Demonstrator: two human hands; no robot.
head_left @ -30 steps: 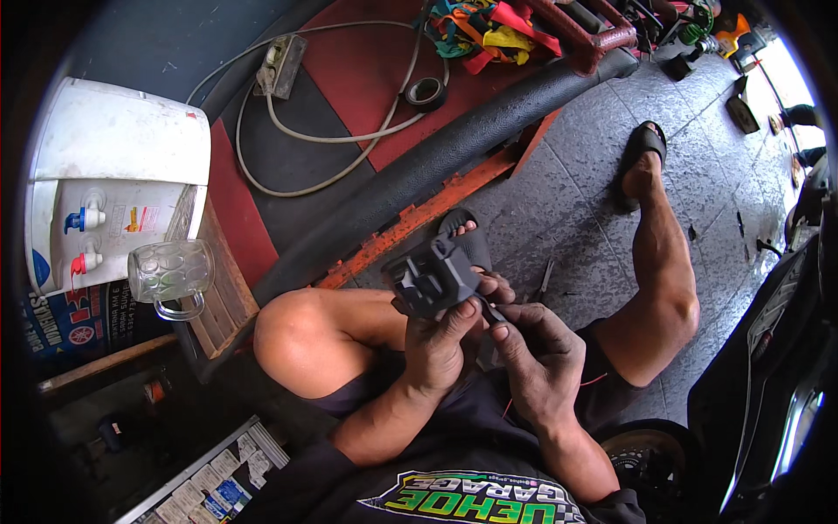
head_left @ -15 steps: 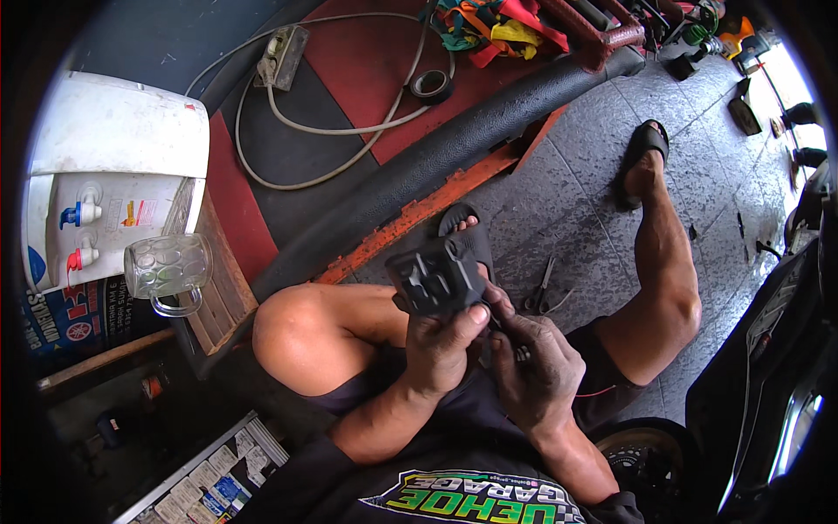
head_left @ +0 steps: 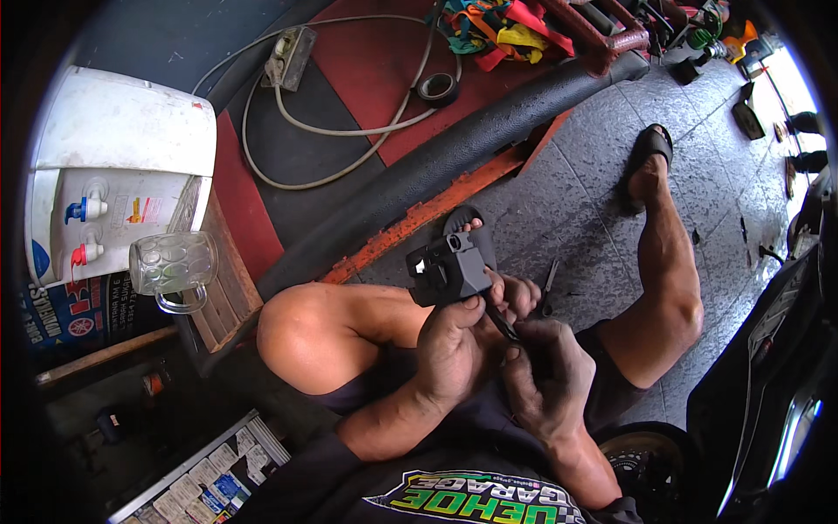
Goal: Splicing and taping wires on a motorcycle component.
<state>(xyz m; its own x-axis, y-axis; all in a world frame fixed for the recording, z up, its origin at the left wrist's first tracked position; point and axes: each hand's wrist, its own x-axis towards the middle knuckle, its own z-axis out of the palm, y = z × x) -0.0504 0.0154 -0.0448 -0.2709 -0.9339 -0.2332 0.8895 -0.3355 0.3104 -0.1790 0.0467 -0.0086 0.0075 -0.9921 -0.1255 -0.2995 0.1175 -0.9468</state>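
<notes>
Over my lap, my left hand (head_left: 452, 349) is closed round a black plastic housing (head_left: 449, 272), boxy with a recess and a round opening on its upper part. From the housing's lower side a short dark strip, perhaps a taped cable, (head_left: 504, 325) slants toward my right hand (head_left: 554, 380). The thumb and fingers of that hand pinch its lower end. Some of my left fingers show beyond the strip, near its upper part. What exactly sits between the right fingertips is partly hidden.
Scissors (head_left: 548, 286) lie on the grey tiled floor (head_left: 576, 227) past my hands. A glass mug (head_left: 175, 266) stands by the white water dispenser (head_left: 122, 131) at left. A tape roll (head_left: 437, 88) and socket strip (head_left: 288, 59) rest on the red-and-black padded surface. Black vehicle bodywork (head_left: 742, 375) is close at right.
The housing has turned in my left hand and shifted slightly right, showing another side. My right hand has moved a little right and down, drawing the dark strip into view.
</notes>
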